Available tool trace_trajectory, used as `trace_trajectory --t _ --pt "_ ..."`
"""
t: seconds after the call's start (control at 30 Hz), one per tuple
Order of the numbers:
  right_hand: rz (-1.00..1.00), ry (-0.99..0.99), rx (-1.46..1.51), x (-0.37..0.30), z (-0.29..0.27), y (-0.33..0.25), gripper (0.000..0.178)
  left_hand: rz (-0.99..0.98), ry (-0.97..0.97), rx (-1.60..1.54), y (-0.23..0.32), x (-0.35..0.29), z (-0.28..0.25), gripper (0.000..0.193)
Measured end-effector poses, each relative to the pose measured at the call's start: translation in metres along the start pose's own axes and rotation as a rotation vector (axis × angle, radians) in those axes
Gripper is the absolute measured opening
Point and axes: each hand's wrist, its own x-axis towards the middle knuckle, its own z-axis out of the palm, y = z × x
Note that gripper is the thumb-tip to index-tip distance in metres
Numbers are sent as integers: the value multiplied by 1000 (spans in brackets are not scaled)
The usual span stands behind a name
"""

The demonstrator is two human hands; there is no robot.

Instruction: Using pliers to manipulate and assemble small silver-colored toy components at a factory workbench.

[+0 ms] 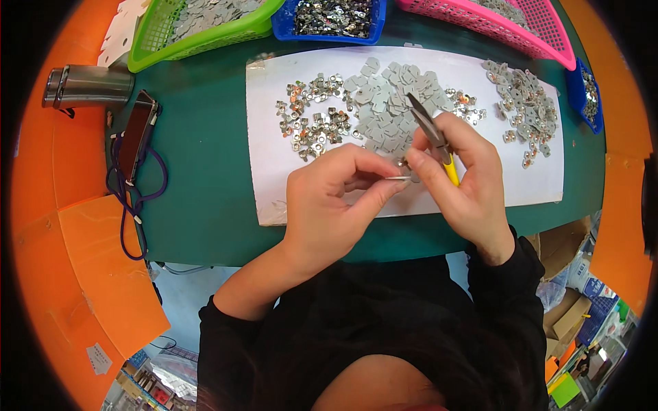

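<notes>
Our left hand pinches a thin plate above the white board; our right hand grasps yellow-handled pliers, fingertips near the plate. A slack pinch could drop it, and the crowding pliers could knock it. We see 1 white label, its print too small to read.

The left hand pinches a thin grey piece; the right hand holds yellow-handled pliers. Beyond them, grey tabs lie heaped on a white board, metal clips at left.
</notes>
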Motion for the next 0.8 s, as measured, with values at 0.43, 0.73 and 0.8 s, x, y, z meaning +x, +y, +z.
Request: trace_trajectory --t 0.43,0.73,0.8 --pt "-233 47 -98 -12 12 -1 12 678 42 700 1 -7 -7 16" --pt "-461 143 -326 -15 11 0 35 634 44 703 4 -9 -8 18" --pt "-507 142 -338 -14 11 1 36 619 62 697 2 -11 -7 18"
